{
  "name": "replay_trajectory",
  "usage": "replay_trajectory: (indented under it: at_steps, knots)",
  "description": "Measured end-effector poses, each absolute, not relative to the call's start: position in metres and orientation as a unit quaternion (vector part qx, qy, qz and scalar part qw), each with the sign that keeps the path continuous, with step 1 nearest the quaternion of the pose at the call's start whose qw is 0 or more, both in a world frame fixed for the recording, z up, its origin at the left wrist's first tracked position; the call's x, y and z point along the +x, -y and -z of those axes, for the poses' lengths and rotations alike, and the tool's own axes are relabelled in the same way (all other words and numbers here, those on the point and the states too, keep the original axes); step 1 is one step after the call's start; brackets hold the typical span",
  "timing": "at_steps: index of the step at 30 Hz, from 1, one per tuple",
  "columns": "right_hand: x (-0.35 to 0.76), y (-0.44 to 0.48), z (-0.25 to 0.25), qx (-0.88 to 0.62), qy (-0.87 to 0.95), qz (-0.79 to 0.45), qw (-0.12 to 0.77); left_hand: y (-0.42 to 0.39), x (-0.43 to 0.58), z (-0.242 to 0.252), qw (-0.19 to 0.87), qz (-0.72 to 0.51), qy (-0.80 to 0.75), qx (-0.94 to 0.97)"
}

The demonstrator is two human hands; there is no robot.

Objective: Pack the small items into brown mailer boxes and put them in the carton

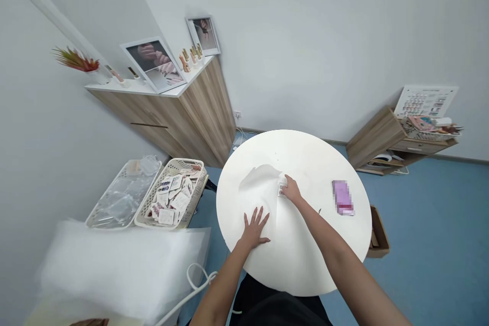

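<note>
On my feed, the right hand (291, 189) sits near the middle of the round white desk (319, 163), with a small white cloth (281, 187) under it. Its fingers (286, 180) are pressed together, pinching the cloth against the top, which I read as a way to keep it under direct pressure. The left hand (254, 229) lies flat nearer the desk's edge, its fingers (261, 215) spread wide, apparently to steady the desk. A pale, glossy streak (260, 175) marks the top just beyond the cloth, though I can't tell whether it is wetness or glare. A pixelated pink package (343, 197) lies well apart to the right. To the left, a beige plastic basket (194, 168) packed with printed cards sits beside a white basket (122, 196) holding clear plastic bags, both behind a white cushion (114, 270). A wooden cabinet (164, 125) with framed nail photographs (153, 64) stands in the corner, a low wooden shelf unit (382, 137) stands on the right, and the floor (431, 214) is blue.
</note>
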State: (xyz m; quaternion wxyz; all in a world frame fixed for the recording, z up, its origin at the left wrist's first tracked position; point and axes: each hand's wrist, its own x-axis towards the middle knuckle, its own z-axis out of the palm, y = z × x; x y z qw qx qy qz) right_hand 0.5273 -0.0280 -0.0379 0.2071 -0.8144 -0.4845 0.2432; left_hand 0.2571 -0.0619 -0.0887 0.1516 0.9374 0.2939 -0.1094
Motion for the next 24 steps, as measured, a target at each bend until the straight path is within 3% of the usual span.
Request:
replay_trajectory:
  at_steps: [4,10,19,24]
  knots:
    - [0.534,0.058,0.058,-0.807,0.524,-0.25,0.109,0.059,0.262,0.09,0.157,0.112,-0.306,0.932]
    - [0.528,0.077,0.058,-0.828,0.527,-0.172,0.08,0.062,0.263,0.086,0.158,0.104,-0.307,0.933]
    - [0.549,0.116,0.046,-0.85,0.477,-0.097,0.202,0.112,0.308,0.101,0.172,0.04,-0.301,0.937]
    - [0.528,0.13,0.03,-0.768,0.573,-0.119,0.26,0.136,0.326,0.097,0.166,0.006,-0.305,0.938]
